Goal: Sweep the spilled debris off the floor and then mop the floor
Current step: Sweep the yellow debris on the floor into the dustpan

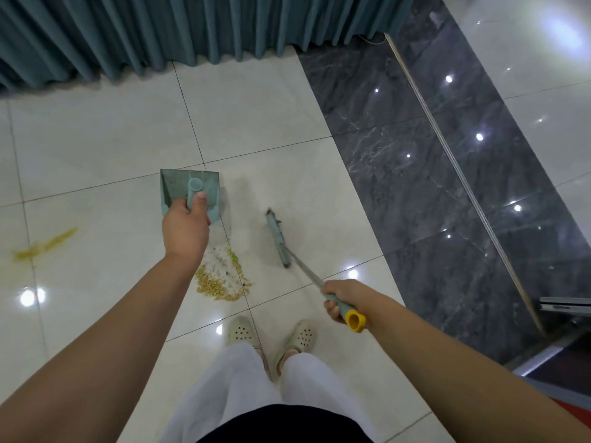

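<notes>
A pile of brown and green debris (222, 278) lies on the white tiled floor just ahead of my feet. My left hand (185, 227) grips the teal handle of a teal dustpan (174, 187), which sits on the floor beyond the pile. My right hand (340, 300) grips the teal handle with a yellow end of a broom; its metal shaft runs up-left to the teal broom head (277, 238), which is to the right of the debris and apart from it. A yellow smear (44, 246) marks the floor at the far left.
A teal curtain (160, 30) hangs along the far edge. A dark marble strip (431, 174) with a metal floor rail (460, 174) runs along the right. My feet in pale clogs (271, 335) stand just behind the debris.
</notes>
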